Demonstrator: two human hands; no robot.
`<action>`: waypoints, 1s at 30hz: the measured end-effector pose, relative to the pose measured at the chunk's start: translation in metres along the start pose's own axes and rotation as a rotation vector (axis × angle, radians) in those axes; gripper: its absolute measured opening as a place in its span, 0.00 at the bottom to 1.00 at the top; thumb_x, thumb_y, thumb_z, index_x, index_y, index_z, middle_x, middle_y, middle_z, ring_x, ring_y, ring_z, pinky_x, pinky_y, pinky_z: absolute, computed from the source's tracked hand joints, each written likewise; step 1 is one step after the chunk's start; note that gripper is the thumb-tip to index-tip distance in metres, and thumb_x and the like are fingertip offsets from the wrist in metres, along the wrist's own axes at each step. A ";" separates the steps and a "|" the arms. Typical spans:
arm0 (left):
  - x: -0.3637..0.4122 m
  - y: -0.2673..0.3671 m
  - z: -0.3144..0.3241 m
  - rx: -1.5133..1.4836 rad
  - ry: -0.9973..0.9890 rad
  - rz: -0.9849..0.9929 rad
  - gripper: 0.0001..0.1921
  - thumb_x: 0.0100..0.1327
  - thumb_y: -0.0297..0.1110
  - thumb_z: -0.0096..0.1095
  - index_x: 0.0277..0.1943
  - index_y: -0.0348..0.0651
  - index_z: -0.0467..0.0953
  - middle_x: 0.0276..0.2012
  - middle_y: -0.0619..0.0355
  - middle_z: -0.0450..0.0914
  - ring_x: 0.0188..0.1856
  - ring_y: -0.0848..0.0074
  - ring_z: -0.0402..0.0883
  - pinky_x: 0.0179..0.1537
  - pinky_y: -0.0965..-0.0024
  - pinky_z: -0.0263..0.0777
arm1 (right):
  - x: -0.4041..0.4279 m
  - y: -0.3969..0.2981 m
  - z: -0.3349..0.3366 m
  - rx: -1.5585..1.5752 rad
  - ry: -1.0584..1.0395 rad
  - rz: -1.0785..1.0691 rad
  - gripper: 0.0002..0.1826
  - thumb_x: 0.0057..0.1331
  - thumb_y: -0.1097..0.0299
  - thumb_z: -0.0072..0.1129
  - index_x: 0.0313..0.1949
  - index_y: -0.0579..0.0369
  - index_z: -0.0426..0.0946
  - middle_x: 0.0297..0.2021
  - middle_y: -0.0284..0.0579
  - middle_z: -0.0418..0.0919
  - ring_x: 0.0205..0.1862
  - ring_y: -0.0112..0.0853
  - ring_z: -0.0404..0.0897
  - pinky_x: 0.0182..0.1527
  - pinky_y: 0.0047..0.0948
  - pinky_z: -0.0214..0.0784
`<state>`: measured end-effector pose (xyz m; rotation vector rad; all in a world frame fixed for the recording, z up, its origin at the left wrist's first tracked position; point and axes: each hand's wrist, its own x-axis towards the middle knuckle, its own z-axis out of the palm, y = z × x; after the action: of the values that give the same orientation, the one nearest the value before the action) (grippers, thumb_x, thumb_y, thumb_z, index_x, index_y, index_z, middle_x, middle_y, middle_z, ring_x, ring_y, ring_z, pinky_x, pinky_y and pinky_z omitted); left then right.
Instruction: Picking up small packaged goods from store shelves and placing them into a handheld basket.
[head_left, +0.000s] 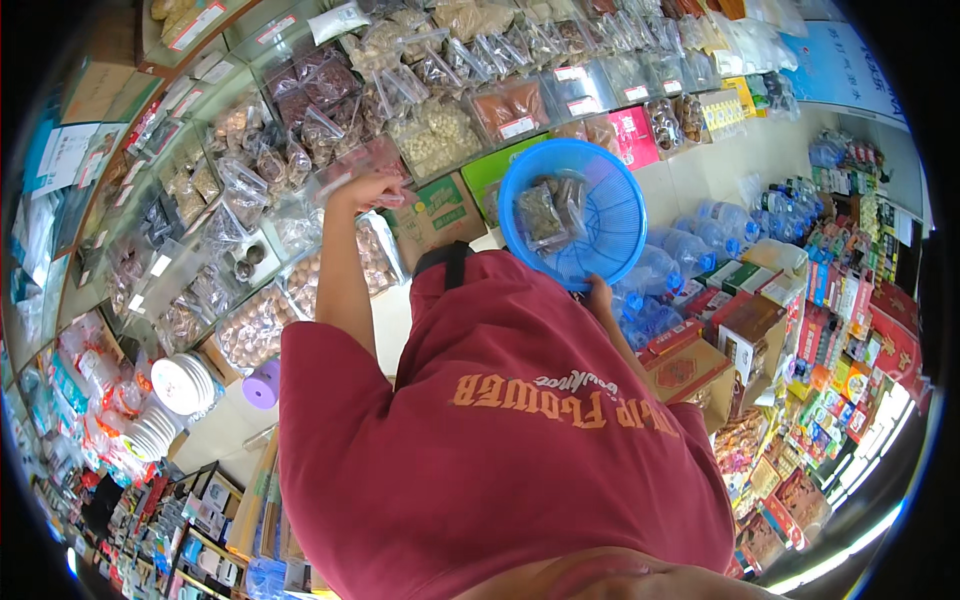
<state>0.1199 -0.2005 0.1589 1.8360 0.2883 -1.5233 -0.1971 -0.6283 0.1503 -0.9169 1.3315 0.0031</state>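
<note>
My left hand (375, 193) reaches over the front of a goods display. Its fingers are curled on a clear plastic bag (396, 199) with reddish contents, at a bin of similar red packs (367, 159). My right hand (598, 294) grips the near rim of a round blue plastic basket (630, 217), which tilts so that its inside shows. Some clear bags of dark dried goods (546, 214) lie inside it, towards the left. The right thumb and fingers are partly hidden by the rim.
Clear-walled bins hold bagged dried goods, among them pale pieces (439, 135) and orange-brown packs (517, 105). A green-printed carton (442, 217) stands below the display. Large water bottles (660, 266) and cardboard boxes (686, 367) crowd the right; stacked white plates (184, 384) are at left.
</note>
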 end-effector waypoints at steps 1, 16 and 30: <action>-0.032 0.014 0.010 -0.015 0.013 0.130 0.18 0.58 0.55 0.51 0.31 0.50 0.77 0.30 0.67 0.74 0.32 0.82 0.70 0.31 0.74 0.65 | 0.002 -0.008 0.004 -0.065 -0.001 0.003 0.05 0.51 0.73 0.50 0.26 0.61 0.67 0.23 0.45 0.68 0.24 0.37 0.70 0.26 0.35 0.67; -0.015 0.120 0.247 0.479 0.140 0.818 0.15 0.62 0.42 0.53 0.46 0.43 0.76 0.41 0.54 0.78 0.46 0.69 0.76 0.51 0.70 0.66 | 0.089 -0.113 -0.004 -0.436 -0.222 -0.281 0.04 0.45 0.72 0.53 0.19 0.59 0.72 0.18 0.38 0.71 0.19 0.28 0.70 0.21 0.27 0.61; 0.037 0.066 0.281 -0.624 0.111 0.241 0.15 0.60 0.42 0.56 0.46 0.46 0.71 0.40 0.60 0.76 0.39 0.74 0.75 0.41 0.68 0.69 | 0.134 -0.157 -0.069 -0.488 -0.223 -0.134 0.07 0.49 0.70 0.53 0.29 0.56 0.73 0.26 0.37 0.73 0.29 0.30 0.72 0.31 0.29 0.66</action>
<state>-0.0449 -0.4390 0.1381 1.3945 0.5095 -1.0154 -0.1380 -0.8369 0.1316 -1.3740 1.0749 0.3307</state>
